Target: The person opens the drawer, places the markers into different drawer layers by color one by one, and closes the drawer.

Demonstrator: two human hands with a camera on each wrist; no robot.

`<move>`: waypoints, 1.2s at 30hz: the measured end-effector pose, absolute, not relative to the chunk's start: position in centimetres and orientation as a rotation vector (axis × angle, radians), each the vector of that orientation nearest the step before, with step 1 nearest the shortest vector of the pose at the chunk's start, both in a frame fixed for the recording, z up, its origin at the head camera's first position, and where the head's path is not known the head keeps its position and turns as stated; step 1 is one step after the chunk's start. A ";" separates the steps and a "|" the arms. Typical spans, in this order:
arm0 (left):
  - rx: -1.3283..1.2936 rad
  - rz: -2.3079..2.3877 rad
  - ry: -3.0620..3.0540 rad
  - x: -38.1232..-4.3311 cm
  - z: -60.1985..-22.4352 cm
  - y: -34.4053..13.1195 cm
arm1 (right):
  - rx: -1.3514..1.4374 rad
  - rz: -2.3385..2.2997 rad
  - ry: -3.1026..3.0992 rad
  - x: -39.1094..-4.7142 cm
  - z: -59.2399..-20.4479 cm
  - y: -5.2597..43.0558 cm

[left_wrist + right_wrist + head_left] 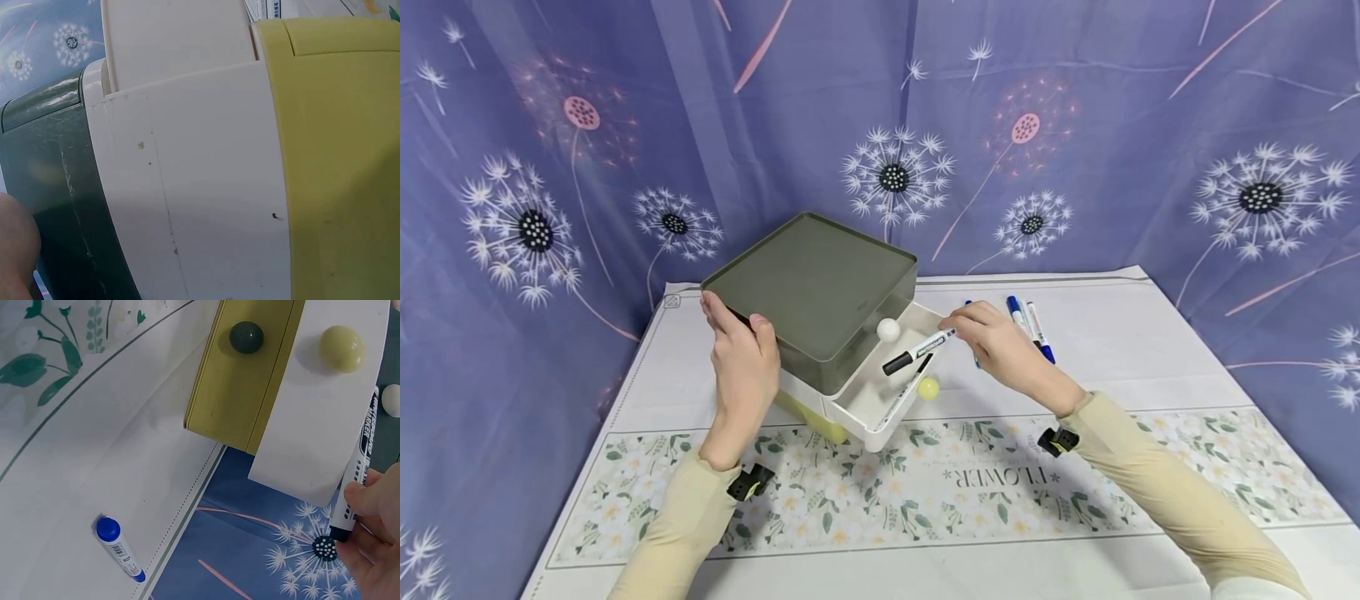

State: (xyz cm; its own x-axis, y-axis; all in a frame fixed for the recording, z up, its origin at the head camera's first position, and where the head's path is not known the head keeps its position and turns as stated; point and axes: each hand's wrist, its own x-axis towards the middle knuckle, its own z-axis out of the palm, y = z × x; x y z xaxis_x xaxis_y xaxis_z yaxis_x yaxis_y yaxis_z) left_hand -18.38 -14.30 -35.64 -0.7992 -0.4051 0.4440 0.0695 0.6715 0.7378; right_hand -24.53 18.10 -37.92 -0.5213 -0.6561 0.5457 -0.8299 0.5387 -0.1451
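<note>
A small chest of drawers [820, 283], green on top, white in the middle and yellow below, stands at an angle on the table. Its white drawer [850, 413] is pulled out, and a marker [904, 395] with a black end lies inside. My left hand [741, 367] presses on the chest's left side, fingers fairly straight, thumb by the top edge. With fingertips and thumb, my right hand [1000, 350] pinches one end of a black-and-white marker [917, 353], held slanted over the open drawer. In the right wrist view this marker [358, 481] overlaps the drawer's edge.
Blue-and-white markers [1032, 329] lie on the table beyond my right hand. Round knobs stick out from the drawers: a white knob [888, 330], a yellow knob [928, 388] and a dark green knob [246, 337]. A dandelion-patterned curtain [805, 125] hangs behind the table.
</note>
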 end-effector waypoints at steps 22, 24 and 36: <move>0.265 -1.046 -2.289 -18.4 -35.7 -14.3 | 1.362 0.282 -2.368 -24.6 -37.7 16.4; 0.266 -1.047 -2.288 -18.4 -35.7 -14.3 | 1.386 0.282 -2.367 -24.6 -37.9 16.3; 0.262 -1.051 -2.300 -18.5 -35.8 -14.4 | 1.466 0.253 -2.391 -24.4 -38.7 15.2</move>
